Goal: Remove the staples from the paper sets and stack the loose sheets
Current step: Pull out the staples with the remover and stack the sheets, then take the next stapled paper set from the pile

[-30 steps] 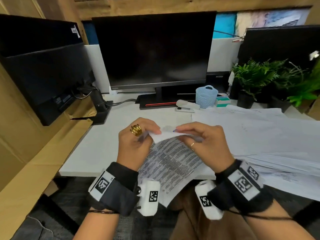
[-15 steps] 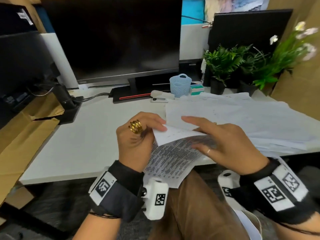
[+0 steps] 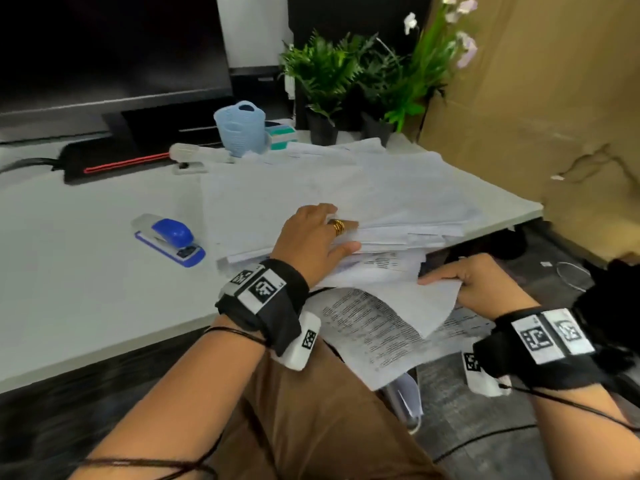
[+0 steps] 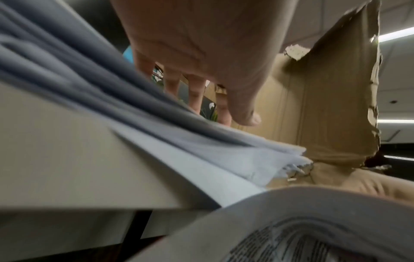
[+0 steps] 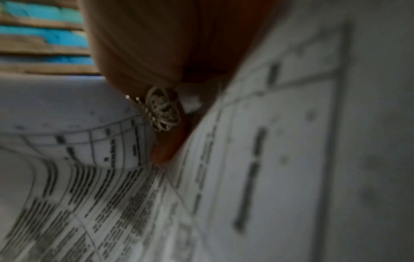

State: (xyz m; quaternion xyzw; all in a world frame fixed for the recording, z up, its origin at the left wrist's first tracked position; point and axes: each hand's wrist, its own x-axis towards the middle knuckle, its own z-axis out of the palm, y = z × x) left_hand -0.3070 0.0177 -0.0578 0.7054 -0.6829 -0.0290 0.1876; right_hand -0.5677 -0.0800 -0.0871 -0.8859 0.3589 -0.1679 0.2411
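- At the near edge of the tabletop, the left hand lies on the front edge of the pile of loose sheets, with a gold ring on one finger
- Left grip is wide and not closed on anything: the left wrist view shows the fingers straight and reaching down to the top of the pile, with the thumb alongside
- The right hand is off the tabletop, lower and nearer the body, over the lap
- Right grip is holding the paper set: thumb on top of the folded-over top sheet, other fingers curled under it
- The paper set hangs over the brown trousers, just below the tabletop edge and right beside the pile; whether the two touch, can't tell
- Printed side faces up, dense lines of black text plus some table grids in the right wrist view, but it's all too blurry to read a single word
- That view also catches a butterfly-shaped ring on the right hand, pressed close to the paper
- Both wrists wear black bands with square black-and-white marker tags, pattern only, no letters
- A blue stapler sits on the tabletop left of the pile, well apart from both hands, no brand visible
- Further back: a white stapler, a light blue basket, potted plants and a dark monitor
- Brown cardboard stands along the right side
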